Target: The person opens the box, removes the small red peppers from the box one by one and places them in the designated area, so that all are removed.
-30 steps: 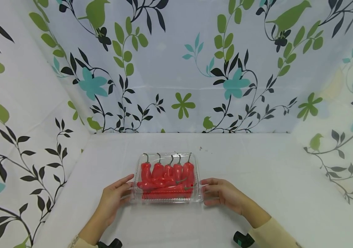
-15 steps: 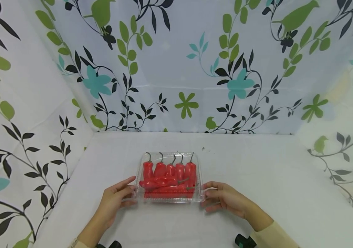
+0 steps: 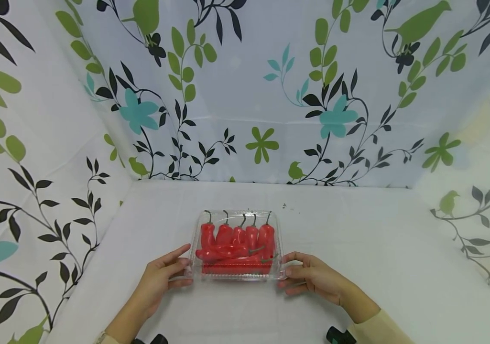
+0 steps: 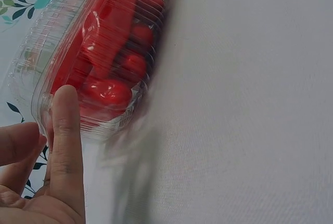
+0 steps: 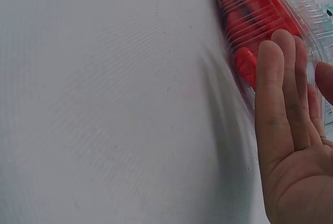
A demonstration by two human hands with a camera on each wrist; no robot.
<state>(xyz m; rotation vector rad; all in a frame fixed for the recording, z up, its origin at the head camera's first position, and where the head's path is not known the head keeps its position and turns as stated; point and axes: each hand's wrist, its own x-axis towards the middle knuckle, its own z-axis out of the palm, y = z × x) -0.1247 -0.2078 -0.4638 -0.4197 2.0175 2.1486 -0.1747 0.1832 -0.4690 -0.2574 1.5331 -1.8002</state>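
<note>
A clear plastic clamshell box (image 3: 195, 239) stands on the white cloth in the head view, its lid down over several red peppers (image 3: 266, 239) with dark green stems. At its left side is my left hand (image 3: 158, 277), fingers extended toward the lower corner. In the left wrist view a straight finger (image 4: 66, 146) overlaps the box's ribbed end, with the thumb by the rim. My right hand (image 3: 313, 277) is at the opposite side, fingertips right at the edge. Straight fingers (image 5: 273, 99) line up along the wall in the right wrist view, the thumb apart from them.
White cloth (image 3: 356, 224) covers the table, with small dark specks (image 3: 285, 206) behind the box. A leaf-and-bird printed curtain (image 3: 236, 86) hangs at the back and sides. Black wrist-camera mounts (image 3: 340, 335) show under the forearms.
The whole head view has shifted slightly right. Against the cloth the box looks still. Both hands stay at its sides, the right fingers a little lower and more spread than a second ago.
</note>
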